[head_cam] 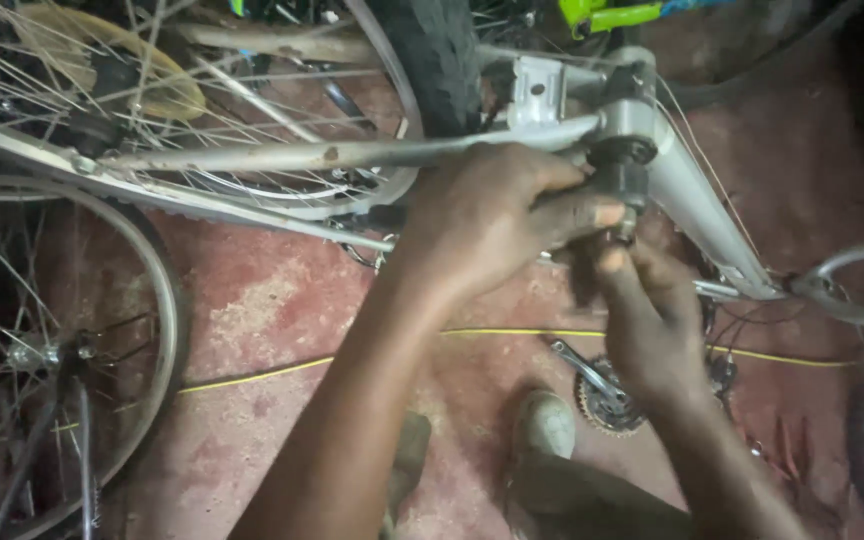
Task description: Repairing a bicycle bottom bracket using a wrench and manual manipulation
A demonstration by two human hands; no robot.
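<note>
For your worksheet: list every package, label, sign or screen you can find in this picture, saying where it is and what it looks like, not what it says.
None can be made out: no package, label, sign or screen shows.
The view holds only the silver bicycle frame, the two hands, left hand and right hand, at its black bottom bracket, spoked wheels and a crankset on the red floor.

So the bike frame [697, 205] runs across the top with its bottom bracket [620, 172] up right of centre, and both hands meet right there: left hand [492, 220] on its left side, right hand [652, 320] just below. Loose wheel [157, 300] sits off to the left, crankset [602, 395] lies on the floor [262, 310] below the hands, with a cable [252, 377] running across underneath.
</note>
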